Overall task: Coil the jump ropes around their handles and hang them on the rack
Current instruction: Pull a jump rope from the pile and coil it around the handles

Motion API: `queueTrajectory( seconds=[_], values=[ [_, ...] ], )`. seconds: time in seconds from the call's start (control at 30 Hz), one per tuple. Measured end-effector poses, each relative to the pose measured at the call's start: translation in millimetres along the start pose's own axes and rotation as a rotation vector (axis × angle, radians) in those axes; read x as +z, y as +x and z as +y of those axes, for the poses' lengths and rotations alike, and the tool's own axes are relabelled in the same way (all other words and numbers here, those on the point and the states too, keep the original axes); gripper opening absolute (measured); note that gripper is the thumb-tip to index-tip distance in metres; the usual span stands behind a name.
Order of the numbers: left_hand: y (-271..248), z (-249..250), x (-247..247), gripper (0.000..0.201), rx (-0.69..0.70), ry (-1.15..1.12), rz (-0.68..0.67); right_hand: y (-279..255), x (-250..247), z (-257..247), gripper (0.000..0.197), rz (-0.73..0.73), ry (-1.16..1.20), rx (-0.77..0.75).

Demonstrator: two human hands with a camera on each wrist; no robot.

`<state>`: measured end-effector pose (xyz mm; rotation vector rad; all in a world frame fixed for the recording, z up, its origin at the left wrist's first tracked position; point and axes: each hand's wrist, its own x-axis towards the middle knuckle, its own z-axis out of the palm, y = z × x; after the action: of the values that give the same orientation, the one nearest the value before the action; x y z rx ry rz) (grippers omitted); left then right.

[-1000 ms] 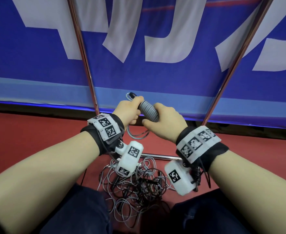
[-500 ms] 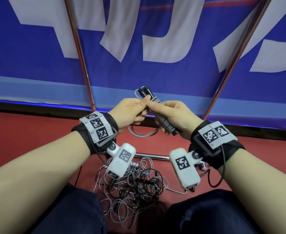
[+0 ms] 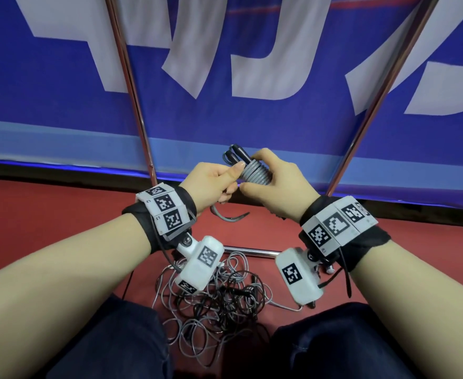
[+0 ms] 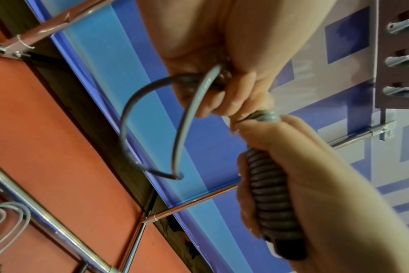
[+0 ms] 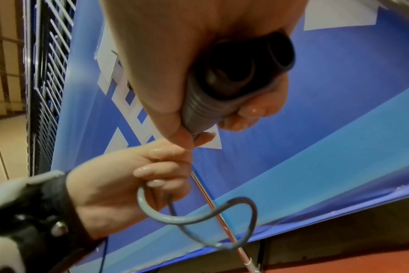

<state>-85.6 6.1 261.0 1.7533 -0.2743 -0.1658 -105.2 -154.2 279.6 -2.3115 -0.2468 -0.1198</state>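
Note:
A grey jump rope (image 3: pixel 255 174) is coiled tightly round its two black handles (image 3: pixel 238 154), held chest-high in front of the blue banner. My right hand (image 3: pixel 272 187) grips the coiled bundle (image 4: pixel 268 188) (image 5: pixel 213 99) with fingers wrapped round it. My left hand (image 3: pixel 211 184) pinches the free end of the rope (image 4: pixel 199 96) beside the coil, and a short loop (image 3: pixel 229 217) (image 5: pixel 199 219) hangs below it. The rack's hooks (image 4: pixel 404 61) show at the top right of the left wrist view.
A tangle of grey and black ropes (image 3: pixel 219 296) lies on the red floor between my knees. Two slanted metal rack poles (image 3: pixel 131 86) (image 3: pixel 383 86) rise in front of the banner, joined by a low crossbar (image 3: pixel 249 251).
The bundle has turned back so the grey coil faces up again. My right hand has rolled over the coil, and the left hand has kept hold of the rope end.

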Motion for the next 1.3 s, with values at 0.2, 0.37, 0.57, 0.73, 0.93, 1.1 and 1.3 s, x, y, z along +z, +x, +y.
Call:
queueTrajectory(
  seconds=[0.2,0.37,0.57,0.73,0.93,1.1,1.3],
  values=[
    [1,9,9,0.042,-0.142,-0.090,-0.013,2,4,2,0.034,-0.004,-0.177,-0.007],
    [0,10,11,0.038,-0.194,-0.100,0.064,3,6,-1,0.034,0.002,-0.340,-0.038],
    [-3,17,11,0.021,-0.283,-0.331,0.047,5,8,-3,0.032,0.098,-0.672,-0.088],
    [0,19,10,0.035,-0.330,-0.300,0.083,4,22,-7,0.029,0.138,-0.966,-0.123],
    [4,16,-5,0.016,-0.322,-0.414,0.081,1,35,-9,0.033,0.139,-0.902,-0.178],
    [0,12,-8,0.023,-0.171,-0.161,0.022,-3,19,-10,0.034,-0.043,-0.031,0.114],
    [-10,13,-6,0.019,-0.075,-0.114,-0.159,-8,-4,5,0.030,-0.460,0.697,0.280]
  ],
)
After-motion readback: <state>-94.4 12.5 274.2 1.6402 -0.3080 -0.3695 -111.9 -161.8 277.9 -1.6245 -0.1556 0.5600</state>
